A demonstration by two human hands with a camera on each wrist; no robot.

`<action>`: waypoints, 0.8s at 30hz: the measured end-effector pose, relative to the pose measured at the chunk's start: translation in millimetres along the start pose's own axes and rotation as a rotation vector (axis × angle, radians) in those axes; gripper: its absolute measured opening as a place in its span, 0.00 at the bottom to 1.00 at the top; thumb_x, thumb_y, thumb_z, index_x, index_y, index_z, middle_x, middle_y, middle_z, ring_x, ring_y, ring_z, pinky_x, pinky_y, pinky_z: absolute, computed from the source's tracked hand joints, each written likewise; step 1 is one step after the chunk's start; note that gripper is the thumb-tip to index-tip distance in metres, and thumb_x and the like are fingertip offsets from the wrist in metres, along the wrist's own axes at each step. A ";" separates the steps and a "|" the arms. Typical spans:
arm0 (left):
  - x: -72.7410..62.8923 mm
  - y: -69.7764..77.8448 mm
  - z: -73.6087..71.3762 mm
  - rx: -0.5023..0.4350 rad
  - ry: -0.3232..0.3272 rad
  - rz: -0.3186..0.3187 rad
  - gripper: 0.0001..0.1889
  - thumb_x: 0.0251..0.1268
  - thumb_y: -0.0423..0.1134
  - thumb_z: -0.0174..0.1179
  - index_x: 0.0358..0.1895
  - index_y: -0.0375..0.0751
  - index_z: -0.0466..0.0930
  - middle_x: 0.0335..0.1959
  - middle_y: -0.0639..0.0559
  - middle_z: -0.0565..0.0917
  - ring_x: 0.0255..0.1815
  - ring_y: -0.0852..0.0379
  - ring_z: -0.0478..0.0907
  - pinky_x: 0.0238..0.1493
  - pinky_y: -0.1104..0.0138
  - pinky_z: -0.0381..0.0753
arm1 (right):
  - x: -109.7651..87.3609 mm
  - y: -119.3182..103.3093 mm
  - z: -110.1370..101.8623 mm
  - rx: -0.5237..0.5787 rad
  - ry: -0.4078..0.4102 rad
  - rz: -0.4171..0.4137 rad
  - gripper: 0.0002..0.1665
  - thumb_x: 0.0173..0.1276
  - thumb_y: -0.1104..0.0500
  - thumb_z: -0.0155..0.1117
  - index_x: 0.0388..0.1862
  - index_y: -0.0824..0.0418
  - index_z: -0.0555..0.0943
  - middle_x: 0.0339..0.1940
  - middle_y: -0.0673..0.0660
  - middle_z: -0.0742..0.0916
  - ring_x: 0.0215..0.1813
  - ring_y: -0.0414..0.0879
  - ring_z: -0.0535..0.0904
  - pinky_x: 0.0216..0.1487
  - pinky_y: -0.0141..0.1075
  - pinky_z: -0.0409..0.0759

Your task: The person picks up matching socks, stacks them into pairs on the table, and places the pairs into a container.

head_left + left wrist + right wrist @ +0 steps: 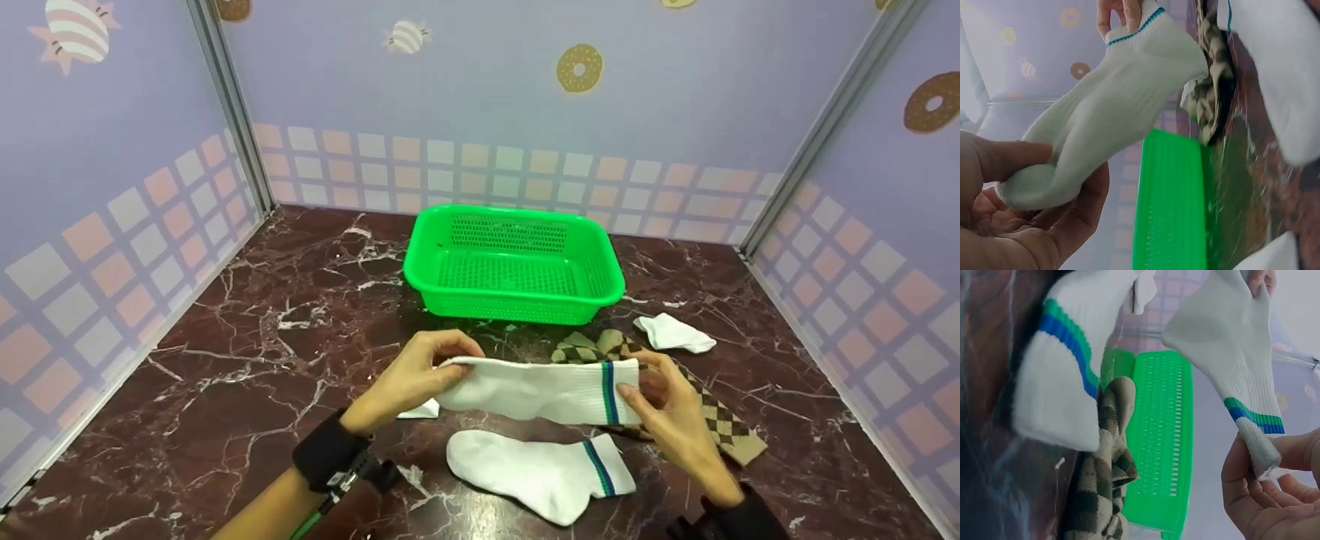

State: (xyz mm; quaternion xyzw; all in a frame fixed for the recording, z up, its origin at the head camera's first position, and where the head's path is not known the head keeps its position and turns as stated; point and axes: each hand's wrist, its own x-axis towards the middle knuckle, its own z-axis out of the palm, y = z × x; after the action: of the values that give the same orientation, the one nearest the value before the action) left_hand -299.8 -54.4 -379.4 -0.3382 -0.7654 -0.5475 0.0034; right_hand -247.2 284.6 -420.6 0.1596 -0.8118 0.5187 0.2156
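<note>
A white sock (525,390) with a green and blue stripe is stretched sideways between both hands, above the table. My left hand (420,375) pinches its toe end between thumb and fingers. At the striped cuff, my right hand (671,409) pinches the edge, thumb in front. A matching white sock (525,472) lies flat on the table just below, its striped cuff toward the right. Behind the right hand lie brown checkered socks (731,427), partly covered by the held sock and the hand.
A green plastic basket (514,304) with nothing inside stands beyond the hands. Right of it is a crumpled white sock (675,334). A small white piece of cloth (421,410) shows beside the left hand, mostly hidden. Patterned walls enclose the dark marbled table (247,360).
</note>
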 end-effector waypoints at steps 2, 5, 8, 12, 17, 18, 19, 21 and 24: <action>-5.8 0.1 2.6 -0.073 -0.012 -0.046 0.12 0.55 0.21 0.57 0.41 0.35 0.83 0.37 0.45 0.85 0.32 0.55 0.78 0.30 0.70 0.75 | -2.3 1.8 -4.9 0.017 -0.012 0.033 0.25 0.62 0.74 0.65 0.57 0.65 0.73 0.36 0.59 0.87 0.33 0.49 0.85 0.32 0.33 0.82; -13.0 1.0 5.5 -0.187 -0.036 -0.133 0.11 0.58 0.23 0.58 0.44 0.34 0.82 0.37 0.43 0.85 0.30 0.55 0.79 0.27 0.70 0.76 | -4.8 -0.7 -10.8 0.022 -0.038 0.066 0.23 0.62 0.72 0.66 0.55 0.64 0.74 0.35 0.58 0.87 0.32 0.48 0.85 0.31 0.35 0.82; -17.9 1.7 7.2 -0.317 -0.059 -0.202 0.11 0.60 0.27 0.61 0.47 0.32 0.81 0.39 0.41 0.85 0.29 0.55 0.81 0.26 0.69 0.78 | -7.1 -3.7 -15.6 0.022 -0.062 0.097 0.23 0.61 0.73 0.66 0.55 0.64 0.74 0.34 0.56 0.87 0.31 0.48 0.85 0.31 0.35 0.82; -22.4 2.7 7.4 -0.479 -0.090 -0.250 0.16 0.61 0.31 0.63 0.52 0.30 0.79 0.44 0.38 0.84 0.31 0.53 0.82 0.29 0.68 0.80 | -8.5 -4.8 -21.0 0.050 -0.084 0.149 0.24 0.61 0.73 0.66 0.56 0.65 0.73 0.35 0.59 0.87 0.31 0.49 0.85 0.30 0.36 0.82; -26.8 3.0 7.8 -0.604 -0.079 -0.321 0.18 0.59 0.33 0.67 0.52 0.30 0.80 0.44 0.36 0.84 0.34 0.52 0.83 0.33 0.66 0.81 | -10.3 -5.7 -27.9 0.154 -0.124 0.232 0.24 0.60 0.74 0.66 0.56 0.70 0.72 0.37 0.67 0.86 0.32 0.53 0.86 0.29 0.40 0.83; -27.5 2.4 8.0 -0.620 -0.069 -0.335 0.18 0.58 0.33 0.68 0.52 0.29 0.80 0.43 0.35 0.84 0.34 0.52 0.83 0.34 0.66 0.81 | -10.9 -6.2 -29.5 0.178 -0.137 0.245 0.24 0.61 0.74 0.65 0.56 0.71 0.71 0.37 0.68 0.86 0.32 0.53 0.86 0.29 0.40 0.84; -28.2 1.7 8.2 -0.636 -0.058 -0.347 0.18 0.58 0.33 0.68 0.51 0.29 0.80 0.42 0.35 0.84 0.34 0.52 0.83 0.35 0.65 0.82 | -11.4 -6.8 -31.2 0.199 -0.148 0.256 0.24 0.61 0.74 0.65 0.56 0.71 0.71 0.37 0.68 0.86 0.32 0.53 0.86 0.29 0.41 0.84; -29.8 -0.2 8.4 -0.661 -0.038 -0.371 0.17 0.56 0.33 0.69 0.49 0.30 0.81 0.41 0.35 0.84 0.35 0.51 0.83 0.36 0.64 0.82 | -12.1 -8.3 -34.3 0.230 -0.169 0.271 0.24 0.61 0.74 0.65 0.56 0.73 0.70 0.37 0.69 0.86 0.32 0.54 0.86 0.29 0.43 0.84; -32.7 -2.9 8.5 -0.682 -0.014 -0.403 0.15 0.56 0.32 0.69 0.46 0.30 0.82 0.40 0.35 0.84 0.36 0.51 0.83 0.38 0.63 0.83 | -12.5 -9.8 -38.2 0.233 -0.201 0.291 0.25 0.62 0.73 0.65 0.57 0.75 0.69 0.38 0.69 0.86 0.33 0.54 0.86 0.30 0.44 0.84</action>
State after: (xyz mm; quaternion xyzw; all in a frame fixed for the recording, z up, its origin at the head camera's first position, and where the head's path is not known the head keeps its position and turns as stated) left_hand -273.1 -64.5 -397.5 -0.1667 -0.5907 -0.7578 -0.2216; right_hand -224.7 315.8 -405.3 0.1156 -0.7784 0.6160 0.0365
